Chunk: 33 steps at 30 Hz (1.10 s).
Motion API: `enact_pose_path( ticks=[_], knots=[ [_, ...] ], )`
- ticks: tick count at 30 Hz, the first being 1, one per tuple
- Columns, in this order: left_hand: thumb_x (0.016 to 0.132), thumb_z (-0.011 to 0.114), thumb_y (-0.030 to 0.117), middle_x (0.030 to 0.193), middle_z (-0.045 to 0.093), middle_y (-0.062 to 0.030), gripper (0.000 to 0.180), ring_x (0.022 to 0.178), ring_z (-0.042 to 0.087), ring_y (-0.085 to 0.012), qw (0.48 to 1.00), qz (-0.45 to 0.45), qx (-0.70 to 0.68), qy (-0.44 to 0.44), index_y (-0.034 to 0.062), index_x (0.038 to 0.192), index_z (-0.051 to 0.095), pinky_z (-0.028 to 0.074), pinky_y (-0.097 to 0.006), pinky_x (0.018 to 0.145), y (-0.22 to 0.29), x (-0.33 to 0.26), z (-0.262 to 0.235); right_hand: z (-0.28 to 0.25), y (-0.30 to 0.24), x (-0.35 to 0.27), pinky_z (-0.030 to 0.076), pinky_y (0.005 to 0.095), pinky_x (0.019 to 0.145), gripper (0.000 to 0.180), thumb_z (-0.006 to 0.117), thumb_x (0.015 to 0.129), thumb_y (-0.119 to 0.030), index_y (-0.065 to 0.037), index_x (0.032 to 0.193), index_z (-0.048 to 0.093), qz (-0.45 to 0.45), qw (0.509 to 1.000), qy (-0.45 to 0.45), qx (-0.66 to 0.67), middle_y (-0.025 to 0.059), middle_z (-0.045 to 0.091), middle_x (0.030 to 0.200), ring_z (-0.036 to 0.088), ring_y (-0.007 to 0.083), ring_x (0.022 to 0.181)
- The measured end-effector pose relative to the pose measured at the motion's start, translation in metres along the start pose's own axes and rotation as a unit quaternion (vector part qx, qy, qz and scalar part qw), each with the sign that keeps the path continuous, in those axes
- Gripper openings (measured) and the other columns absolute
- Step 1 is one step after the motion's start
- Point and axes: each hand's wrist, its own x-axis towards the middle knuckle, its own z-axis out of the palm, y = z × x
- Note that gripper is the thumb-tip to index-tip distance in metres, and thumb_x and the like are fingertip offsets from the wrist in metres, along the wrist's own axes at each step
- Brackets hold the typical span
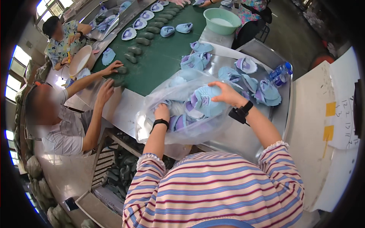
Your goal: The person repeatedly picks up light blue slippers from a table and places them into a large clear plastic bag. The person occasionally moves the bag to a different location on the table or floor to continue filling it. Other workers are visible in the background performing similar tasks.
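Observation:
A clear plastic bag (146,123) lies spread in front of me with several light blue and purple shoe uppers inside. My right hand (228,95) grips a light blue laced shoe upper (205,99) by its edge, thumb and fingers on either side, at the bag's mouth. My left hand (162,113) is closed at the left part of the bag, its fingers curled on the plastic and partly covered by it. Below it sits a purple-lined upper (178,122). Loose blue uppers (268,93) lie on the metal tray (224,57) to the right.
On the green conveyor belt (163,57) stand rows of dark shoe lasts (142,41) and blue uppers. Two plastic bottles (280,72) lie at the tray's right edge. A green basin (221,21) stands beyond. On the left, a co-worker's hands (108,85) handle lasts.

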Motion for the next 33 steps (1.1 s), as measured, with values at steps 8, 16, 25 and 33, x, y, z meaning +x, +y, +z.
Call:
enact_pose_path(
  ticks=[8,16,25,33],
  knots=[
    [0.059,0.062,0.004,0.079,0.064,-0.0103,0.035,0.073,0.061,-0.0195,0.916,0.093,-0.362,-0.143,-0.0021,0.094,0.06,0.048,-0.034,0.067,-0.068,0.004,-0.164,-0.007,0.002,-0.031,0.045,0.0273,0.076,0.056,0.069,0.062,0.001,-0.002,0.115,0.05,0.001,0.987,0.068,0.149,0.0076,0.059,0.102,0.056,0.0143,0.087],
    [0.069,0.07,0.011,0.1,0.061,-0.0097,0.05,0.088,0.056,-0.0171,0.897,0.241,-0.258,-0.266,-0.0008,0.114,0.052,0.044,-0.029,0.08,-0.02,-0.023,-0.249,0.003,-0.091,-0.028,0.041,0.0312,0.084,0.043,0.07,0.053,-0.001,-0.004,0.095,0.063,-0.176,0.96,-0.211,-0.051,0.0069,0.054,0.104,0.051,0.0197,0.097],
    [0.075,0.07,0.022,0.121,0.047,-0.0159,0.063,0.104,0.05,-0.0187,0.745,0.221,-0.57,-0.268,0.0055,0.128,0.039,0.044,-0.029,0.083,0.049,-0.039,-0.241,0.024,-0.091,-0.007,0.045,0.0312,0.08,0.037,0.069,0.053,0.003,-0.003,0.089,0.063,-0.073,0.993,-0.092,0.026,0.0074,0.061,0.091,0.058,0.0205,0.085],
    [0.063,0.073,0.042,0.125,0.028,-0.0302,0.102,0.122,0.024,-0.0428,0.855,0.186,-0.483,0.017,0.0025,0.137,0.014,0.022,-0.043,0.103,0.031,-0.111,-0.172,0.067,-0.087,0.019,0.045,0.0302,0.071,0.032,0.066,0.058,0.004,-0.003,0.088,0.06,-0.133,0.991,0.023,-0.025,0.0062,0.058,0.083,0.056,0.0183,0.08]
  ],
)
